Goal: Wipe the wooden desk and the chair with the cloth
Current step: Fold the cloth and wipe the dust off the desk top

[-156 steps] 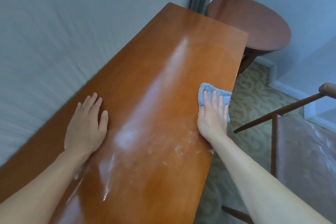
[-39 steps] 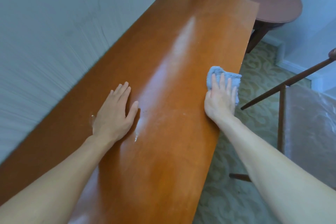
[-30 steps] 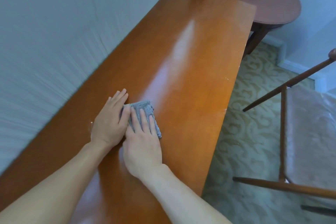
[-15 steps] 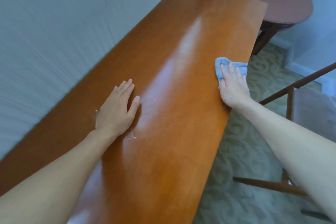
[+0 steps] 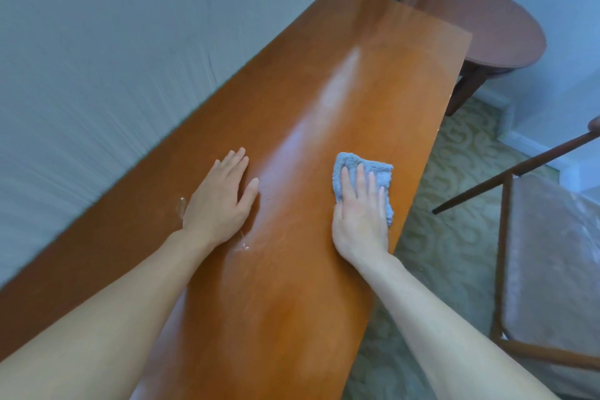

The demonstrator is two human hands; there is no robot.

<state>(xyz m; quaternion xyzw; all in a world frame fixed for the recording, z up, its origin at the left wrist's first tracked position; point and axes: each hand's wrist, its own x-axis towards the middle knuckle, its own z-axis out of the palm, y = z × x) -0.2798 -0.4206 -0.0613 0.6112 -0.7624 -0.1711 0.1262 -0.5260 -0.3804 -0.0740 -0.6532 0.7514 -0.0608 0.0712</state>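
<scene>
The blue-grey cloth lies bunched on the bench, pinned flat under the right hand, whose fingers are spread and pressing down on it rather than curled around it; the cloth shows beyond the fingertips and along the outer edge of the palm, close to the bench's near edge. Across a glossy strip of wood from it, the left hand rests open and flat on the bench, holding nothing, seemingly bracing the body. Right beside that hand's heel and at its wall-side edge a few small pale smears remain on the wood, so this patch does not look finished. Beyond both hands the bench runs on to its far end with a broad sheen and no obvious marks, though the glare makes it hard to judge whether that stretch is clean. Off to the right of the right hand stands the chair, its seat showing a whitish film and no sign of a wipe. By my reading the bench is partway done and the chair is entirely left to do.
</scene>
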